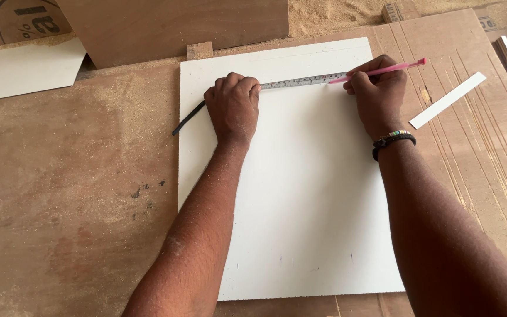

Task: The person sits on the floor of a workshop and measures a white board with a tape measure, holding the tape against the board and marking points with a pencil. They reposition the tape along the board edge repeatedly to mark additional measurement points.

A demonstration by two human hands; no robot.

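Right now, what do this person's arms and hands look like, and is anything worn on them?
Both forearms are bare, with no sleeves or gloves. The left hand wears nothing. The right hand has a black wristband with a thin multicoloured beaded edge at its wrist.
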